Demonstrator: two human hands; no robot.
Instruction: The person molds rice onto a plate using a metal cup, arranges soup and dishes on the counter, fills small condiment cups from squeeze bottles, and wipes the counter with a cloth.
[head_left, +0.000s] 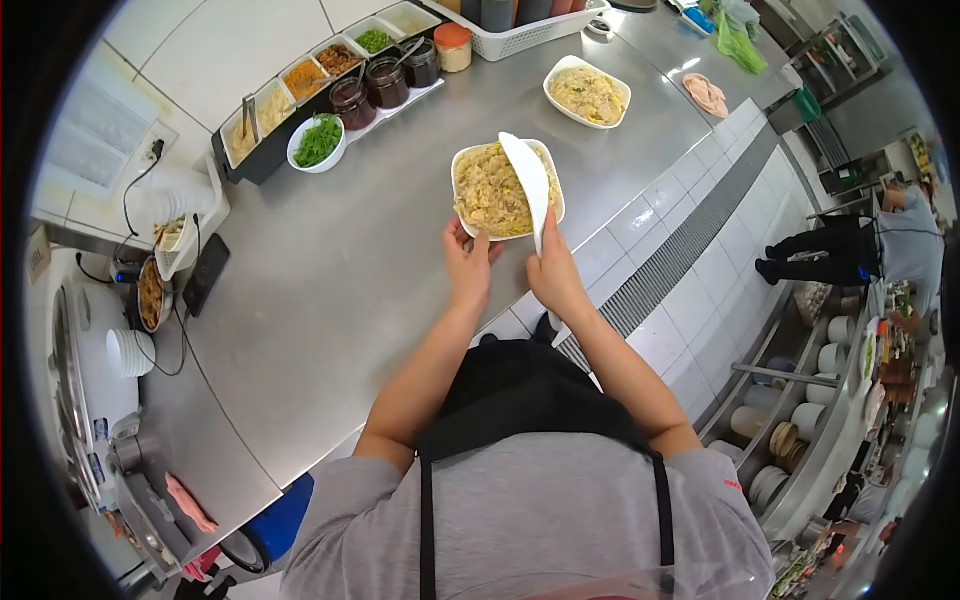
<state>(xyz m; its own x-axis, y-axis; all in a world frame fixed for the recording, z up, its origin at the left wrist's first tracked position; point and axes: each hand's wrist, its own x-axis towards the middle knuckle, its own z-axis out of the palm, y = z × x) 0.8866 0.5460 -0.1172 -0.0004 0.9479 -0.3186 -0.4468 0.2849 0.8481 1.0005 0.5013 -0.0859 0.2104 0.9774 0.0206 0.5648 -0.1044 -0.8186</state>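
A white squarish bowl [558, 208] heaped with fried rice [492, 192] stands near the front edge of the steel counter. My left hand [470, 268] grips its near left rim, fingers bent against the side. In my right hand [553, 270] is the handle of a large white serving spoon [527, 172], its broad end lying over the right part of the rice. Farther back on the counter is a second white bowl [622, 104], also filled with fried rice.
Along the wall runs a black rack [262, 166] of topping tubs, with dark jars [386, 82], an orange-lidded jar [453, 48] and a bowl of chopped greens [318, 144] beside it. A phone [208, 275] lies left. A pink cloth [706, 95] rests at the right edge. Another person [905, 235] stands far right.
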